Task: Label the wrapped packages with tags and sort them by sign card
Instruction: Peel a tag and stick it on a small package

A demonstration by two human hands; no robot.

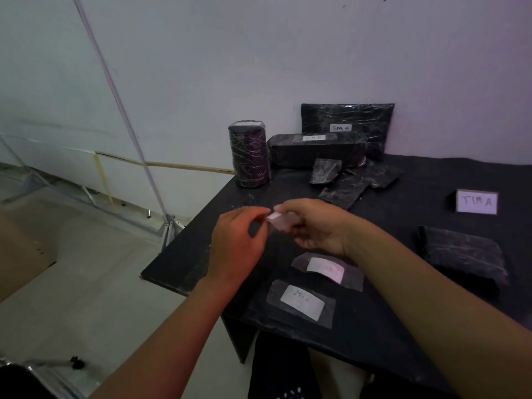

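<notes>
Above the black table (388,306), my left hand (239,240) and my right hand (313,226) together pinch a small white tag on clear tape (276,218). Two more taped tags (326,269) (302,303) lie flat on the table just below my hands. At the back stand black wrapped packages: a cylinder (250,154), a long box with a tag (316,151) and a flat package tagged "TIM A" (348,122) leaning on the wall. A sign card reading "TIM A" (477,202) stands at the right. An untagged wrapped package (460,254) lies below the card.
Several small flat wrapped packets (345,182) lie in the middle of the table behind my hands. The table's left edge drops to a light floor with a metal stand (169,223) and a brown cardboard box (23,249).
</notes>
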